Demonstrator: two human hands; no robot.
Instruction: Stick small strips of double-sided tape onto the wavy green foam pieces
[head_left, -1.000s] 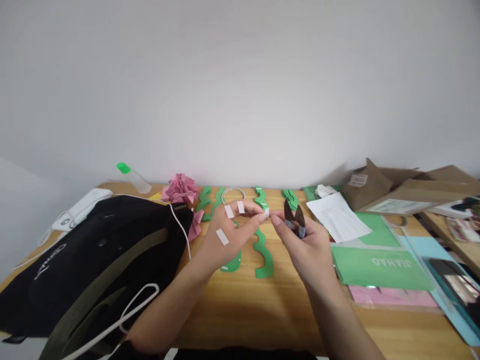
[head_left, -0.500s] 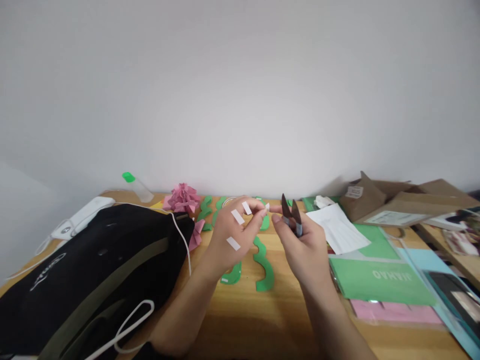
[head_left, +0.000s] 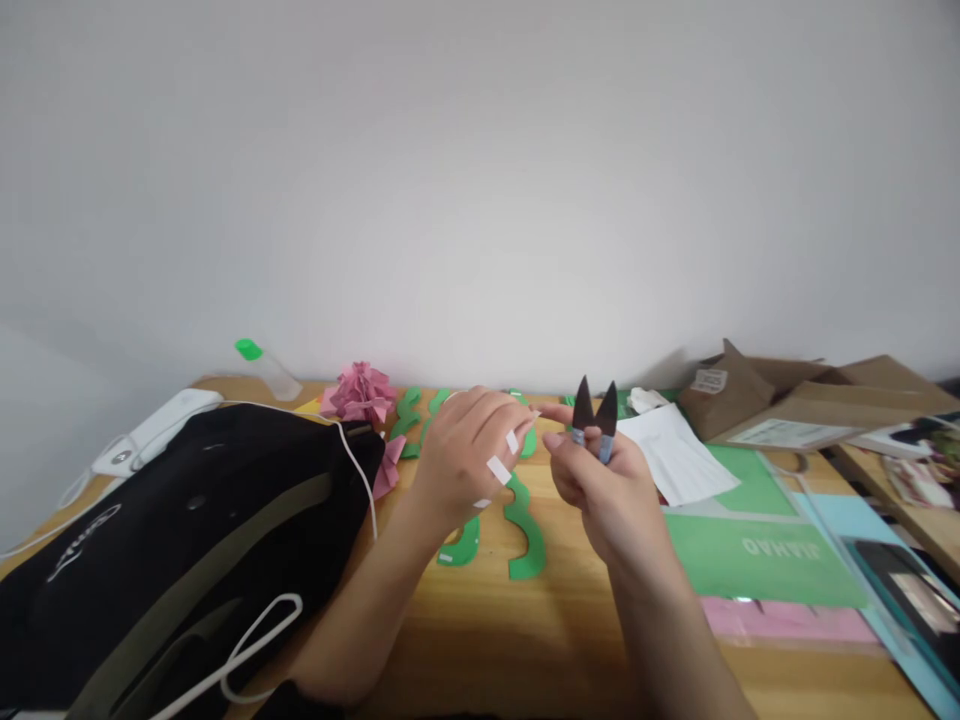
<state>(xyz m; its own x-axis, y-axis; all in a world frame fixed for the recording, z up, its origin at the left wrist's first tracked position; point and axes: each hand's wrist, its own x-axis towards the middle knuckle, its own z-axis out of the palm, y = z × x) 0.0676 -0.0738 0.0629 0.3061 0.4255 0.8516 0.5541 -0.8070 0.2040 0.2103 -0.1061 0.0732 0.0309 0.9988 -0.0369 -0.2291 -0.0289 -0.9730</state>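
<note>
My left hand (head_left: pixel 469 440) is turned back-up over the table, its fingers closed. Small white strips (head_left: pixel 499 470), like pieces of tape, are stuck on it near the thumb side. At its fingertips a tiny white strip (head_left: pixel 535 414) shows, touched by my right index finger. My right hand (head_left: pixel 607 480) grips a pair of scissors (head_left: pixel 583 405), blades pointing up and apart, the handles hidden in the palm. Below the hands lie a wavy green paper cutout (head_left: pixel 529 535) and a second green cutout (head_left: pixel 461 545) with white pieces on it, partly covered by my left hand.
A black bag (head_left: pixel 247 530) with a white cord fills the left. Behind it are a pink paper flower (head_left: pixel 360 392) and a green-capped bottle (head_left: pixel 274 378). To the right lie white paper (head_left: pixel 679 455), green packets (head_left: pixel 772 560), a phone (head_left: pixel 907 590) and a cardboard box (head_left: pixel 817 405).
My left hand has rolled over, so its back faces up more and the strips have swung toward the right. The scissors have turned, showing their blades wider and slightly farther right.
</note>
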